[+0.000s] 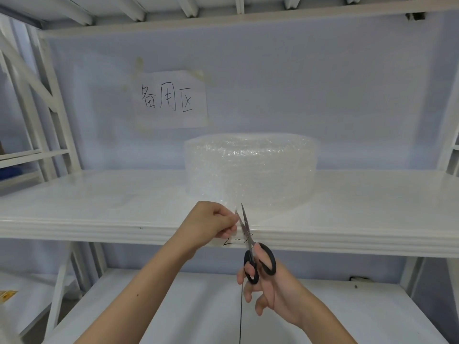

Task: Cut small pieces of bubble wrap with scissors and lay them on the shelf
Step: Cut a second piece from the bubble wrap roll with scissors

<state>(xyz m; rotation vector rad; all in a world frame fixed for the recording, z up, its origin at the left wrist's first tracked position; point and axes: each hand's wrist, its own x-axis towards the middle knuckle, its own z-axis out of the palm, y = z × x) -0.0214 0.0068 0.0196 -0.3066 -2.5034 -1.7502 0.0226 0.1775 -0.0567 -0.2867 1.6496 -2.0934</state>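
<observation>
A big roll of clear bubble wrap stands on the white shelf, slightly right of centre. A loose flap of it hangs toward the shelf's front edge. My left hand pinches that flap's edge between thumb and fingers. My right hand grips black-handled scissors just below the shelf edge. Their blades point up, slightly apart, right beside the fingers of my left hand at the flap.
A paper sign with handwritten characters is taped to the back wall. A lower shelf lies beneath my arms. White frame posts stand at the left. A thin dark cord hangs down below my right hand.
</observation>
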